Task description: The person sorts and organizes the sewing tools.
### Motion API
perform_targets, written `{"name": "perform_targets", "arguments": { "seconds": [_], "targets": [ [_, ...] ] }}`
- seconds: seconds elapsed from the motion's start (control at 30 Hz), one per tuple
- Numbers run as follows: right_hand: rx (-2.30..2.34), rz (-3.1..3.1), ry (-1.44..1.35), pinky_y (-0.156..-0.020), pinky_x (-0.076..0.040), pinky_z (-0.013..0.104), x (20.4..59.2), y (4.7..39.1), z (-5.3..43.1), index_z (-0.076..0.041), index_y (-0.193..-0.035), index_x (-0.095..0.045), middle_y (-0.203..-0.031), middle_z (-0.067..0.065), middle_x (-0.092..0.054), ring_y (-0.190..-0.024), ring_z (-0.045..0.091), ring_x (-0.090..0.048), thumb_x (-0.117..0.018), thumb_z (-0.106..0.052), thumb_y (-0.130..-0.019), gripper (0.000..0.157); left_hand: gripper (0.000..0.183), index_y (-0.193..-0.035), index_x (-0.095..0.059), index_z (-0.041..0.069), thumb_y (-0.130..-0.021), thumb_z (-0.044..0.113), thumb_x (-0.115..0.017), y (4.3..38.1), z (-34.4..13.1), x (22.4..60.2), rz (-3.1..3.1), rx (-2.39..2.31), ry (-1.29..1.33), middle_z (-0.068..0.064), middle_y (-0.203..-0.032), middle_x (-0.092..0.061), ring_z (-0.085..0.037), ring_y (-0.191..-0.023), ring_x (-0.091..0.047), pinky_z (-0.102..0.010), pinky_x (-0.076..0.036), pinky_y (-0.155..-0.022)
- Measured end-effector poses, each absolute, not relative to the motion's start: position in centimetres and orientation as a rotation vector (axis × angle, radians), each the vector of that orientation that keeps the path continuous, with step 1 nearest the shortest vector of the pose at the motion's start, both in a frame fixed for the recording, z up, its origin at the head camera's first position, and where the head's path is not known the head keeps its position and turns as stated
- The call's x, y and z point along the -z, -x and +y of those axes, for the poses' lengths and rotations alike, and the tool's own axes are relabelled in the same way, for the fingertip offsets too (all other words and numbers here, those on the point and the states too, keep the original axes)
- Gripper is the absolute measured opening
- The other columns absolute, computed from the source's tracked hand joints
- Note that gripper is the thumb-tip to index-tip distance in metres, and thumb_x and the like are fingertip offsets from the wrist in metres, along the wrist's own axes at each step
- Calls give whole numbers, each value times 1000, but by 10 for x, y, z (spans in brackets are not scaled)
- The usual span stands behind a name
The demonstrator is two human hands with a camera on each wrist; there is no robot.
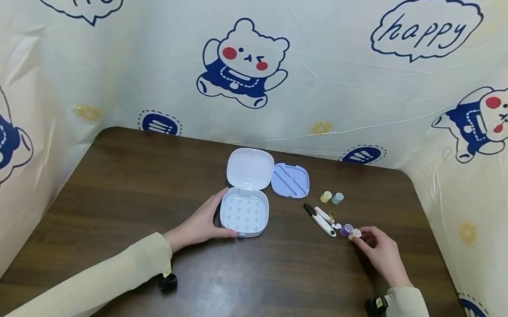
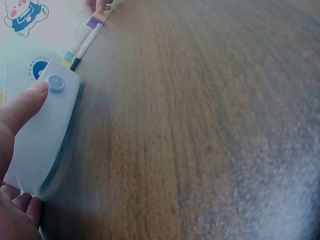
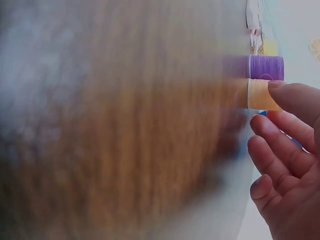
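A pale blue plastic sewing box (image 1: 244, 212) lies with its lid (image 1: 250, 168) tipped back, showing rows of small pegs inside. My left hand (image 1: 198, 225) grips it from the left, thumb at the front by the round latch (image 2: 56, 84) and fingers along the far side. To the right, my right hand (image 1: 384, 253) pinches a pale orange thread spool (image 3: 261, 94) between thumb and fingers. That spool stands right beside a purple thread spool (image 3: 266, 67). In the right wrist view the other fingers are loosely bent below it.
A blue divided tray (image 1: 290, 181) lies beside the lid. Yellow (image 1: 325, 196) and light blue (image 1: 338, 198) spools stand behind a black-and-white pen-like tool (image 1: 320, 220), a slim white stick (image 1: 324, 215) and a small yellow ring (image 1: 332, 214). A printed curtain (image 1: 324, 81) surrounds the wooden table (image 1: 233, 298).
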State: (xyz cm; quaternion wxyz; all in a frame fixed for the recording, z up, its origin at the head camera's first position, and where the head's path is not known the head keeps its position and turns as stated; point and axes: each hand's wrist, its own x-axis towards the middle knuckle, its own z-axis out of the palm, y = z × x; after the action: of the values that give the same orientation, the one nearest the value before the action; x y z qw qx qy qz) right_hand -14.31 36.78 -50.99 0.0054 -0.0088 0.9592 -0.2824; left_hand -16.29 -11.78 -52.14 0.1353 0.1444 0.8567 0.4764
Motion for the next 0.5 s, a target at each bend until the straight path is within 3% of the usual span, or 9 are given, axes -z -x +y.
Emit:
{"name": "perform_targets", "arguments": {
  "seconds": [0.3,0.5],
  "targets": [
    [903,3006,1,-83,-51,43,507,139,368,-5,-118,-69,-106,15,-72,-93,29,-63,-73,-30,-100,31,126,-168,-10,11,-79,46,-92,163,-118,522,2482,-1376,-420,-14,-172,-17,-32,-158,-19,-56,-23,-124],
    [928,3059,10,-81,-53,36,498,132,366,-5,-117,-70,-106,14,-73,-93,28,-66,-74,-31,-100,31,126,-168,-9,11,-79,45,-92,163,-118,520,2478,-1371,-413,-14,-172,-16,-32,-158,-19,-56,-23,-124]
  ]
}}
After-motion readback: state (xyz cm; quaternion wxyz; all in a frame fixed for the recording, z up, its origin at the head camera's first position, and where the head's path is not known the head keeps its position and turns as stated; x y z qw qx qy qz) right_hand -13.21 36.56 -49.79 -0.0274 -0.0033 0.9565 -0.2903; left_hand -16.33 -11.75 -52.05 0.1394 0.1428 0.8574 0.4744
